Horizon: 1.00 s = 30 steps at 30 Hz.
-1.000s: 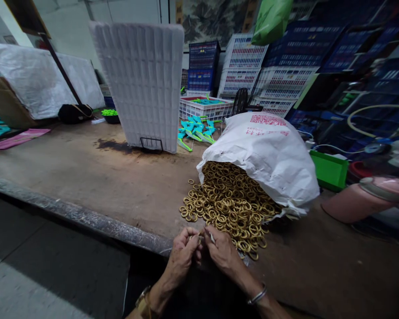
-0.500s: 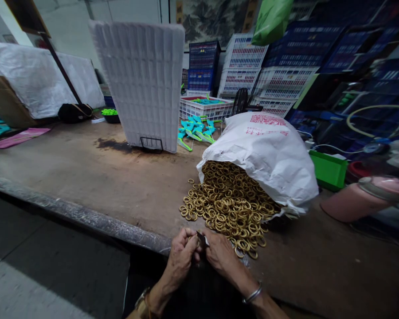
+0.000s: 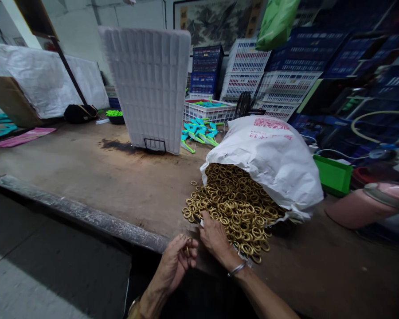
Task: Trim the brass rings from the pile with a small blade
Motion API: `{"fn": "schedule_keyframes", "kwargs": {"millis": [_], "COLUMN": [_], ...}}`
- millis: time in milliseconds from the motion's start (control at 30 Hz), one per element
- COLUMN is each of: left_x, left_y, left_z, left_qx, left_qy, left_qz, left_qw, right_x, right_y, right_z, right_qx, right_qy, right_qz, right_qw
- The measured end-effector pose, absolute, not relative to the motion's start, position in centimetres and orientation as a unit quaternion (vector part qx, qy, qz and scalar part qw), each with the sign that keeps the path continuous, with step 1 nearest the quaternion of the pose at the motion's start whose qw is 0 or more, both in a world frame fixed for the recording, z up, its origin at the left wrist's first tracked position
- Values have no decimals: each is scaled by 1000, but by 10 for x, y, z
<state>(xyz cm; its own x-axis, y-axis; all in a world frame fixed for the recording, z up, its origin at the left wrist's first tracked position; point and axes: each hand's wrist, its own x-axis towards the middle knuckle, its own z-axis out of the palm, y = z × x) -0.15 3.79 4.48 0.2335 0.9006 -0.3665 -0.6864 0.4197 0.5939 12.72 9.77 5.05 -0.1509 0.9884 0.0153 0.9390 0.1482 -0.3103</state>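
A heap of brass rings (image 3: 231, 207) spills from a white sack (image 3: 269, 155) lying on its side on the brown worktable (image 3: 96, 177). My left hand (image 3: 176, 263) hovers at the table's near edge, fingers pinched round a brass ring. My right hand (image 3: 214, 235) reaches into the near edge of the heap, fingers curled on the rings; what it grips is hidden. It wears a metal bangle at the wrist.
A white ribbed panel (image 3: 149, 84) stands upright at mid table. Behind it lie turquoise and green plastic parts (image 3: 199, 133) and a white crate. Stacked blue and white crates (image 3: 249, 71) fill the back. A green bin (image 3: 334, 175) and a pink vessel (image 3: 369, 204) sit at right.
My hands, held together at the table edge, have parted. The right hand has moved forward into the ring heap; the left stays back holding a ring. The camera tilted slightly.
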Motion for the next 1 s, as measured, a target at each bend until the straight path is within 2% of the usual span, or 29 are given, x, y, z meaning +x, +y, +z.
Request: {"fn": "schedule_keyframes", "kwargs": {"millis": [267,633,733,900,1000], "left_x": [-7,-8,-7,-4,-4], "left_y": [41,48,49,51,52], "left_z": [47,44,46,48,47], "left_qx": [132,60,56,8,-19], "left_qy": [310,325,325,313,292], "left_qz": [516,526,526,544,550], "left_qw": [788,784,784,778,782], "right_x": [116,125,128,129,125], "right_y": [110,107,104,97,94], "right_z": [49,47,49,50,48], "right_qx": [-640,-641,-640,-577,-567], "right_qy": [-764,-763,-761,-796,-804], "right_qz": [66,80,98,147,142], "right_qw": [41,17,33,111,106]}}
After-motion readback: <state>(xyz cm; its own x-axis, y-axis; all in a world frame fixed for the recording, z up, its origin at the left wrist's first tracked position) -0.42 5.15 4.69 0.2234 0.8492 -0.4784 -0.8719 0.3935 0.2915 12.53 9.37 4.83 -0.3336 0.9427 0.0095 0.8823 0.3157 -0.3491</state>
